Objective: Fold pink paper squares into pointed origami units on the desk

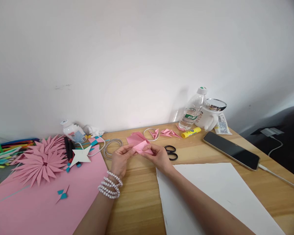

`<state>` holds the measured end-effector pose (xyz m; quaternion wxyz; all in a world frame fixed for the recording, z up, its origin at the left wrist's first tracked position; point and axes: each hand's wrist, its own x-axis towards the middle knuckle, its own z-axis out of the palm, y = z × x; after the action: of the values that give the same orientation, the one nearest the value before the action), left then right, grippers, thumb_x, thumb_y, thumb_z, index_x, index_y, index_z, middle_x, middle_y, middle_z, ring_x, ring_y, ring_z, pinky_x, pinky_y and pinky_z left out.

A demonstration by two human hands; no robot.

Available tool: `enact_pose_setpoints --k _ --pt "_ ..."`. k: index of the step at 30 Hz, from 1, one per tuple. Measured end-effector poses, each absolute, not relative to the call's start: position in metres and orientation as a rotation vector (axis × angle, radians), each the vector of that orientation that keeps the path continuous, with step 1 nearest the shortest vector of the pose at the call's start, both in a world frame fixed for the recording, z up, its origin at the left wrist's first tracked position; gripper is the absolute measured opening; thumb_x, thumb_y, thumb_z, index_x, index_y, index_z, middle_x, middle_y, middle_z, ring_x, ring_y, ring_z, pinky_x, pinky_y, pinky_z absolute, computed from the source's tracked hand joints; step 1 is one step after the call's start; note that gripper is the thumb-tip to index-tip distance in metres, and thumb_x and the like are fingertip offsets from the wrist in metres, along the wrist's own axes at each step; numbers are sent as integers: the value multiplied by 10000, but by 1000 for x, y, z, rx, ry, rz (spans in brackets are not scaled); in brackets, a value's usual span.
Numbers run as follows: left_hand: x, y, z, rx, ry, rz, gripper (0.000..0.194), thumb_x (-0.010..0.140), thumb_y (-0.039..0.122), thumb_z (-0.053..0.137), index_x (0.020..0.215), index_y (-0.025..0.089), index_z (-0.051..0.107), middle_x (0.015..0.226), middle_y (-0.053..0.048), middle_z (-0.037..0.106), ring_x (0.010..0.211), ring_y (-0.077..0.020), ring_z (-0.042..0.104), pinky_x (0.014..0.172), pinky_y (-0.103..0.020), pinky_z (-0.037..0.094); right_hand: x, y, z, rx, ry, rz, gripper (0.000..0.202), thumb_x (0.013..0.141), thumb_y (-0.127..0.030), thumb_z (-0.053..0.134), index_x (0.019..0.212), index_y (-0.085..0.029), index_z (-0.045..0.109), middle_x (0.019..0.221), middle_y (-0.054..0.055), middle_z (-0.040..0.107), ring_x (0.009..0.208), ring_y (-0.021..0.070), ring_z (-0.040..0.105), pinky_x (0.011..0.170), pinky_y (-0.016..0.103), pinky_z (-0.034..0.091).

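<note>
A folded piece of pink paper (140, 143) is held between both hands above the wooden table. My left hand (122, 159), with a pearl bracelet (110, 187) at the wrist, pinches its left lower edge. My right hand (159, 157) grips the right lower side, its fingertips partly hidden by the paper. Just beyond the right hand lie black-handled scissors (171, 151), their blades hidden. Behind the paper are a metal ring (147, 130) and small folded pink paper pieces (170, 132).
At left, pink paper flowers (42, 163) and a white paper star (80, 155) lie on a pink sheet (71, 209). To the right are a white sheet (205, 189), a phone (231, 150) on a cable, a glue stick (191, 132), a water bottle (192, 109) and a mug (205, 117).
</note>
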<state>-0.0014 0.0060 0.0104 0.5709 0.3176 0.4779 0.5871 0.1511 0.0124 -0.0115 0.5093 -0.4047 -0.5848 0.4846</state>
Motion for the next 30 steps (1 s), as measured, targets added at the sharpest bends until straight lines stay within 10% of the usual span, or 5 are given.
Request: enact_pose_setpoints --k 30 --pt "0 5 7 896 1192 1281 192 486 207 760 619 112 661 573 -35 665 534 -129 596 594 -253 487 149 13 -11 -969 -1271 1348 257 562 -341 703 683 -141 596 561 -5 560 508 108 498 521 234 393"
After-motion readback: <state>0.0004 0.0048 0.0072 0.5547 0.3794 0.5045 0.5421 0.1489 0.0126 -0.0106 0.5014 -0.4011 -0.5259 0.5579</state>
